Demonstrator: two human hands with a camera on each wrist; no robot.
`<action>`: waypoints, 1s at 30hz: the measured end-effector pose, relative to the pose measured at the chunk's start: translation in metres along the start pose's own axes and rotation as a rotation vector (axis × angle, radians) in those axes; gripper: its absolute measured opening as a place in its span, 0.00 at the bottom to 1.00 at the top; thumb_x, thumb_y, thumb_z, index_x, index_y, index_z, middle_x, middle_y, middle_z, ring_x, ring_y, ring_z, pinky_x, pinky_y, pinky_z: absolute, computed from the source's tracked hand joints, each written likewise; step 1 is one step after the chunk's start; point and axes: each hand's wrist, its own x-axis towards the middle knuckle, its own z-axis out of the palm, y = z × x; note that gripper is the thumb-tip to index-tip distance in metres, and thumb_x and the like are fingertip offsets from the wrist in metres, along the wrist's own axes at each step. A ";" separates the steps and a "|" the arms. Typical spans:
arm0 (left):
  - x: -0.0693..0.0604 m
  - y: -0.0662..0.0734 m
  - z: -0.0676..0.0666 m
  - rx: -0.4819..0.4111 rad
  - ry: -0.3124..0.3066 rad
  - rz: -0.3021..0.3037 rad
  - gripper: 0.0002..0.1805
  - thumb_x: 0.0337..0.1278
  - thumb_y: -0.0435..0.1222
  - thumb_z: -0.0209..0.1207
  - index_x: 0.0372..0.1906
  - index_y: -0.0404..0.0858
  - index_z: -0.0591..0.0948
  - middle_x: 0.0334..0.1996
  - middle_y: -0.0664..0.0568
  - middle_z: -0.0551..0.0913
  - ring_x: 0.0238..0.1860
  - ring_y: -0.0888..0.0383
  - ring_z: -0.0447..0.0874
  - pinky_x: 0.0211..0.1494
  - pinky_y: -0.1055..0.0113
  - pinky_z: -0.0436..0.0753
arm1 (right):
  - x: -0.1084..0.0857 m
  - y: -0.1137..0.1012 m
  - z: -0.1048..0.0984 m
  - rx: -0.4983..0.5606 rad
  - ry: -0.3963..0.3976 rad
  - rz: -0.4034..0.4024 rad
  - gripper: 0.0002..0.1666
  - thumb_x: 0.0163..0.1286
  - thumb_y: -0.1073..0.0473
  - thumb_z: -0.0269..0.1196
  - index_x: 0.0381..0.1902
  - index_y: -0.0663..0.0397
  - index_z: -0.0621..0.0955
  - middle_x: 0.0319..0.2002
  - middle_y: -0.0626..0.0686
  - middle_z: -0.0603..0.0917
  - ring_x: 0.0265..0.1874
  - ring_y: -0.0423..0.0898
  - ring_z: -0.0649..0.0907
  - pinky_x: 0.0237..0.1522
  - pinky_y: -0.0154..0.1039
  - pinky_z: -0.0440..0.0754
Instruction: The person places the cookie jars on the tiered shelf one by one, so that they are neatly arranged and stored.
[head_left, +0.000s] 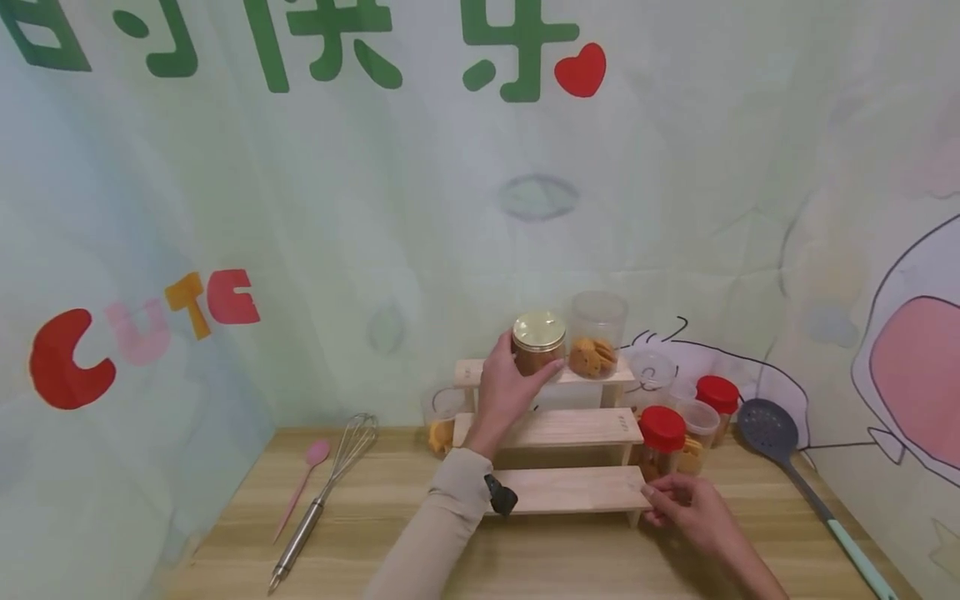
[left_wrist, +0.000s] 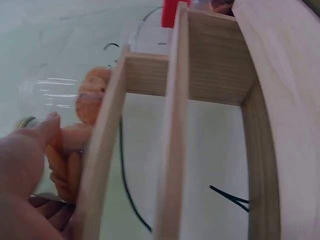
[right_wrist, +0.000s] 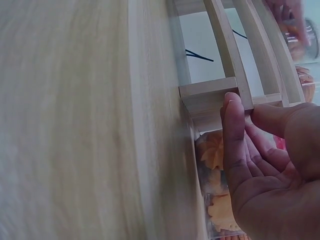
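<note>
A three-tier wooden rack [head_left: 570, 490] stands on the table against the backdrop. On its top tier my left hand [head_left: 508, 383] grips a gold-lidded jar [head_left: 540, 333] of cookies, thumb on the near side. Right of that jar, on the same tier, is a clear jar [head_left: 597, 329] with cookies at its bottom. My right hand [head_left: 693, 508] pinches the right end of the lowest tier between thumb and fingers, as the right wrist view also shows. In the left wrist view the left hand [left_wrist: 25, 175] is partly cut off at the frame edge.
Right of the rack stand red-lidded jars [head_left: 663, 429] and a clear-lidded jar [head_left: 697, 433] of cookies. Another cookie jar [head_left: 441, 433] is behind the rack's left side. A slotted spoon [head_left: 768, 425] lies far right; a whisk [head_left: 322, 500] and a pink spoon [head_left: 303, 479] lie left.
</note>
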 end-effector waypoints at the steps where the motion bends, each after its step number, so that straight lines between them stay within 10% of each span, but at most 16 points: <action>1: 0.000 0.000 0.001 0.016 -0.009 -0.011 0.52 0.59 0.59 0.77 0.80 0.38 0.69 0.73 0.43 0.80 0.73 0.46 0.81 0.75 0.47 0.84 | 0.000 0.000 0.000 0.003 -0.005 -0.005 0.17 0.76 0.58 0.71 0.52 0.69 0.86 0.35 0.55 0.92 0.34 0.48 0.90 0.37 0.35 0.93; 20: -0.006 -0.001 0.005 0.112 -0.069 -0.038 0.60 0.58 0.50 0.80 0.85 0.35 0.57 0.76 0.36 0.75 0.75 0.40 0.78 0.77 0.44 0.82 | -0.003 0.001 0.001 0.006 -0.019 -0.014 0.18 0.77 0.58 0.71 0.52 0.70 0.85 0.35 0.55 0.92 0.34 0.47 0.91 0.36 0.34 0.92; 30: -0.048 -0.032 -0.014 -0.204 0.109 0.073 0.43 0.64 0.34 0.76 0.79 0.37 0.68 0.73 0.44 0.79 0.76 0.47 0.78 0.81 0.55 0.78 | -0.002 0.001 -0.001 0.018 -0.031 -0.018 0.20 0.78 0.57 0.70 0.53 0.71 0.84 0.37 0.56 0.92 0.35 0.47 0.91 0.37 0.36 0.93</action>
